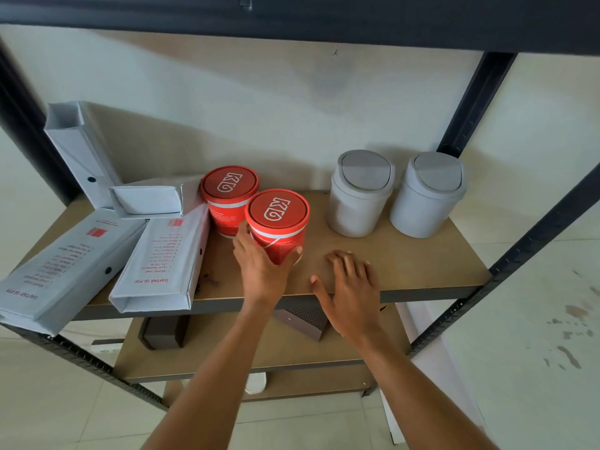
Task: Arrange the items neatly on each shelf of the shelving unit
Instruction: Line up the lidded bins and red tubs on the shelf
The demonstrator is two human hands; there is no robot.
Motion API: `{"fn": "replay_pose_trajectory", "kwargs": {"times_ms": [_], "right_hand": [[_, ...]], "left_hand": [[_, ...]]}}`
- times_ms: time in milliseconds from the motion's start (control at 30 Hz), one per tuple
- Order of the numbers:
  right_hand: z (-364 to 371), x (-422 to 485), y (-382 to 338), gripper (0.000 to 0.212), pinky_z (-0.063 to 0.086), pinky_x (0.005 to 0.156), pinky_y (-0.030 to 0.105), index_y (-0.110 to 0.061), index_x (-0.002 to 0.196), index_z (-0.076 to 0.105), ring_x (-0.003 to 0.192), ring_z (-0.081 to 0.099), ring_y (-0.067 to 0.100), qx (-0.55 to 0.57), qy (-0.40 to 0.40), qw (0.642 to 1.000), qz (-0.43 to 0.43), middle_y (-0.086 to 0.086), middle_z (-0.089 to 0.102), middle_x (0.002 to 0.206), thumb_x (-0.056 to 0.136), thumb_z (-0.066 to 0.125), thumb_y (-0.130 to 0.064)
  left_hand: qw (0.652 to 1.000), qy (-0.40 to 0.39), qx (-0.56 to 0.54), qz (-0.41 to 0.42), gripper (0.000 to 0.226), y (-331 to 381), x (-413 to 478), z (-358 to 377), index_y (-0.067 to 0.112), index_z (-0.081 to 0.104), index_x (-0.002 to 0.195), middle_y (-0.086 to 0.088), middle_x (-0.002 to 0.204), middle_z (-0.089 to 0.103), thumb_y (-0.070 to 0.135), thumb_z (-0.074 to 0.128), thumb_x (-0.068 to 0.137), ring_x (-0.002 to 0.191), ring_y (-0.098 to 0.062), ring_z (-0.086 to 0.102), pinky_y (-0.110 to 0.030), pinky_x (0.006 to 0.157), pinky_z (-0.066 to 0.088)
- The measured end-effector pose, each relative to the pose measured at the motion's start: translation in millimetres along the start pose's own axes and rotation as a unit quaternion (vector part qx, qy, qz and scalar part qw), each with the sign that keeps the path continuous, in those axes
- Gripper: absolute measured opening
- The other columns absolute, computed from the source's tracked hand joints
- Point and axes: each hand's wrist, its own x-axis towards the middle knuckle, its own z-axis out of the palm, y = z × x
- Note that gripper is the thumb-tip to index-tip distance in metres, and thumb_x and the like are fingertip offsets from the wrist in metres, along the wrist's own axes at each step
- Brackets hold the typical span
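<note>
Currently, item: near red round tub with white-logo lid (277,222), sitting on the brown board shelf (406,258).
Left hand (259,271): fingers (297,250) wrapping the tub's lower wall.
Right hand (352,287): hovering just beside, fingers spread, holding nothing.
Neighbour: far red tub (228,198), seemingly touching behind the fingers.
Risk: sliding sideways is likely nudging that neighbour or the leaning white carton (162,261).

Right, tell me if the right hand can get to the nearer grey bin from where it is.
Probably yes. The right hand lies open on bare shelf, and nothing stands between it and the nearer grey bin. The left hand is busy with the red tub.
</note>
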Motion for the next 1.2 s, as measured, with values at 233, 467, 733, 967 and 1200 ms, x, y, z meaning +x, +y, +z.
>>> {"fn": "replay_pose_trajectory", "kwargs": {"times_ms": [233,467,733,967,1200], "right_hand": [[3.5,0.1,3.1,0.058,0.034,0.116,0.047,-0.022,0.135,0.059,0.135,0.050,0.023,-0.003,-0.019,1.000,0.003,-0.003,0.058,0.143,0.098,0.039,-0.062],[-3.9,8.3,10.9,0.059,0.040,0.109,0.044,-0.025,0.128,0.062,0.124,0.055,0.021,0.002,-0.036,0.999,-0.017,-0.006,0.060,0.132,0.097,0.039,-0.069],[-2.2,8.4,12.7,0.057,0.040,0.110,0.044,-0.026,0.129,0.060,0.121,0.054,0.020,0.018,-0.029,0.999,-0.019,-0.008,0.058,0.135,0.097,0.040,-0.069],[-1.9,7.8,14.2,0.057,0.040,0.110,0.042,-0.029,0.129,0.059,0.121,0.054,0.019,0.017,-0.028,0.999,-0.016,-0.009,0.057,0.137,0.098,0.037,-0.071],[-2.3,7.5,13.2,0.055,0.040,0.109,0.043,-0.029,0.128,0.060,0.119,0.054,0.020,0.026,-0.023,0.999,-0.014,-0.009,0.057,0.135,0.097,0.040,-0.070]], "left_hand": [[0.992,0.051,0.084,-0.081,0.121,36.0,-13.9,40.2,0.012,0.021,0.151,-0.015,0.142,0.030,0.054,0.089,0.060,0.130,-0.037,0.030,-0.052,0.108,0.031],[0.974,-0.223,-0.029,0.013,0.108,-26.1,36.3,-21.6,0.018,0.028,0.145,0.005,0.143,0.049,0.025,0.097,0.063,0.127,-0.010,0.051,-0.016,0.102,0.048],[0.964,-0.264,-0.025,0.029,0.106,-21.7,46.9,-15.4,0.019,0.035,0.149,0.004,0.144,0.055,0.033,0.096,0.063,0.127,-0.007,0.054,-0.012,0.101,0.045],[0.997,0.008,0.057,-0.045,0.102,12.1,22.1,38.7,0.011,0.038,0.123,-0.009,0.127,0.048,0.045,0.099,0.047,0.122,-0.030,0.044,-0.040,0.098,0.044],[0.988,-0.148,0.016,0.027,0.101,-19.7,46.9,6.0,0.011,0.032,0.131,-0.005,0.134,0.049,0.030,0.099,0.057,0.125,-0.019,0.049,-0.036,0.107,0.046]]}}
